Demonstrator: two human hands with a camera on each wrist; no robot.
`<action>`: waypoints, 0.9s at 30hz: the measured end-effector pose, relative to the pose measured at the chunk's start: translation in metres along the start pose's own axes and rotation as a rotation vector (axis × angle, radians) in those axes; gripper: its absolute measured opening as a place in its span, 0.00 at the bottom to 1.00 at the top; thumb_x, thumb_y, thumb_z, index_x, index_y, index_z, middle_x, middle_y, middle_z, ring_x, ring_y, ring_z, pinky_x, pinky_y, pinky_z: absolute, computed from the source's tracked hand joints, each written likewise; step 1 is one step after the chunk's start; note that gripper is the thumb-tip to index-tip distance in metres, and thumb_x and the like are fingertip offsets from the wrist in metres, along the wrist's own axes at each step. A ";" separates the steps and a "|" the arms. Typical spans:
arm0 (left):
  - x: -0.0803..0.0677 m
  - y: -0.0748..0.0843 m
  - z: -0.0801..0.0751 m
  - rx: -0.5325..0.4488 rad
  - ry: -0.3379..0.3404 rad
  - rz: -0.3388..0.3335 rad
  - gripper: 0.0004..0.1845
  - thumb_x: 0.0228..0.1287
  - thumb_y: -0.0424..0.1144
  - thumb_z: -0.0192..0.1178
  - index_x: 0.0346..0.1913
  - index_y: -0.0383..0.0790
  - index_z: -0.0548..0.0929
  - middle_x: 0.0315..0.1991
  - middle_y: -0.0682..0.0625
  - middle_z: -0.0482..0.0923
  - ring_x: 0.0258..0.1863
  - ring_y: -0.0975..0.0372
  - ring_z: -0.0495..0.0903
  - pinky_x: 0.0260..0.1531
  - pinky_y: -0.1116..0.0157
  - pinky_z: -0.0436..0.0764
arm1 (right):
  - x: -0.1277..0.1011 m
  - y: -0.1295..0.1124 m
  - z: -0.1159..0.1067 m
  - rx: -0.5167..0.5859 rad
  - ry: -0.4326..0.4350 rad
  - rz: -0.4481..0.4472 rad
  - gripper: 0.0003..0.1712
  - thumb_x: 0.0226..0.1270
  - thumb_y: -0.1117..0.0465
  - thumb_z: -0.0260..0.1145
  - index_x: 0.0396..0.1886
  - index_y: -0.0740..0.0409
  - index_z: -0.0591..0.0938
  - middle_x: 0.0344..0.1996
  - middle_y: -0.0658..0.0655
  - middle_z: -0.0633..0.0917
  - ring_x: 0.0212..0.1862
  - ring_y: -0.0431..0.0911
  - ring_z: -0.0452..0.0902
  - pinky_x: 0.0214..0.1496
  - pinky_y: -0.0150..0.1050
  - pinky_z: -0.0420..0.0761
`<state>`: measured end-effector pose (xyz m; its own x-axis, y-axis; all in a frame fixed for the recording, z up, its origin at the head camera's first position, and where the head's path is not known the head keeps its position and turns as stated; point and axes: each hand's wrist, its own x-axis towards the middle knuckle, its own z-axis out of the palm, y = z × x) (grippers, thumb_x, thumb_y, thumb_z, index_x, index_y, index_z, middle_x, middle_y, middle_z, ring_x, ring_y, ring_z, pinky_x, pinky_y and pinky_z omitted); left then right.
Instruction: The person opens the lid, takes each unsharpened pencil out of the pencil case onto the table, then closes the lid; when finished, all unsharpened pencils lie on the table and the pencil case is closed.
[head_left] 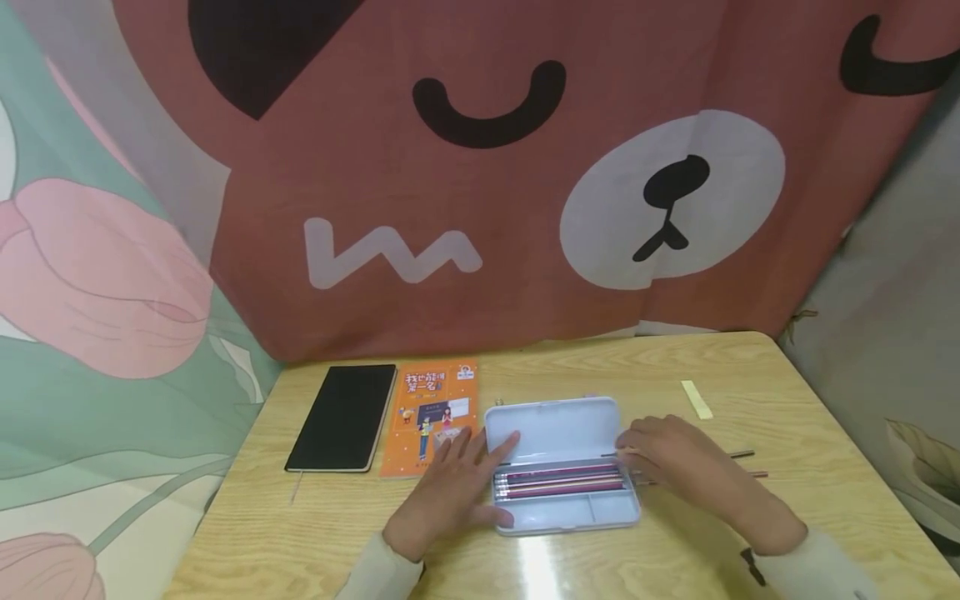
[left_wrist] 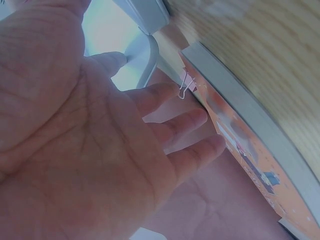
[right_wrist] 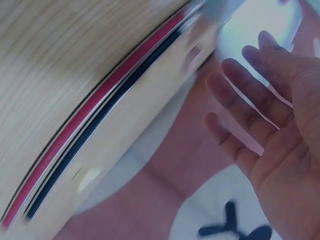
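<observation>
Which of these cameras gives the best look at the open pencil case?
The head view: the whole pencil case shows, lid up, pencils in the tray, a hand at each end. The left wrist view catches only a pale corner of it beyond the fingers. The right wrist view is too blurred to tell.

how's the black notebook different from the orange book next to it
The black notebook has a plain dark cover; the orange book carries printed characters and cartoon figures. The notebook lies apart from both hands, while the left hand rests its fingers over the orange book's lower right corner. The notebook looks thicker, the orange book thin. Both lie flat and closed, side by side on the wooden table.
</observation>
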<state>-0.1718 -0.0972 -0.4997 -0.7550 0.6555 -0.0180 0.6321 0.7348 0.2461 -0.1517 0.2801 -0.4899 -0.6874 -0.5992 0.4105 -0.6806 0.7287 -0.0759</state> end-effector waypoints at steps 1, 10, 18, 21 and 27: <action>0.000 0.000 0.000 0.000 0.003 0.003 0.60 0.58 0.67 0.75 0.91 0.59 0.57 0.82 0.37 0.67 0.81 0.32 0.66 0.77 0.30 0.67 | 0.005 -0.006 0.003 0.013 -0.006 -0.008 0.09 0.64 0.61 0.81 0.43 0.47 0.91 0.36 0.41 0.88 0.37 0.38 0.83 0.37 0.38 0.79; -0.001 0.001 -0.001 0.018 -0.002 -0.003 0.60 0.60 0.67 0.74 0.91 0.59 0.56 0.83 0.37 0.66 0.82 0.33 0.64 0.78 0.31 0.67 | 0.041 -0.047 0.031 0.046 -0.112 -0.078 0.07 0.66 0.58 0.82 0.43 0.49 0.94 0.32 0.43 0.87 0.35 0.39 0.80 0.39 0.36 0.82; -0.002 0.004 -0.005 0.005 -0.006 -0.012 0.59 0.61 0.65 0.76 0.90 0.58 0.57 0.82 0.36 0.67 0.82 0.32 0.64 0.78 0.31 0.67 | 0.043 -0.058 0.040 -0.065 -0.146 -0.059 0.10 0.69 0.55 0.80 0.47 0.50 0.92 0.35 0.44 0.82 0.33 0.38 0.76 0.35 0.34 0.82; -0.002 0.003 -0.004 0.006 -0.002 -0.012 0.59 0.61 0.65 0.76 0.90 0.58 0.58 0.82 0.36 0.67 0.82 0.32 0.65 0.78 0.31 0.68 | 0.044 -0.060 0.041 -0.067 -0.178 -0.037 0.09 0.71 0.54 0.78 0.47 0.50 0.90 0.35 0.45 0.82 0.34 0.39 0.77 0.35 0.35 0.81; -0.001 0.002 -0.002 -0.003 -0.006 -0.017 0.59 0.62 0.66 0.75 0.91 0.59 0.57 0.82 0.37 0.67 0.82 0.32 0.64 0.78 0.31 0.67 | 0.046 -0.062 0.043 -0.105 -0.224 -0.011 0.08 0.72 0.53 0.77 0.44 0.51 0.89 0.34 0.45 0.80 0.37 0.41 0.75 0.35 0.34 0.79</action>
<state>-0.1701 -0.0964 -0.4976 -0.7648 0.6437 -0.0285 0.6184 0.7457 0.2481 -0.1517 0.1931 -0.5052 -0.7267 -0.6577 0.1983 -0.6667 0.7448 0.0270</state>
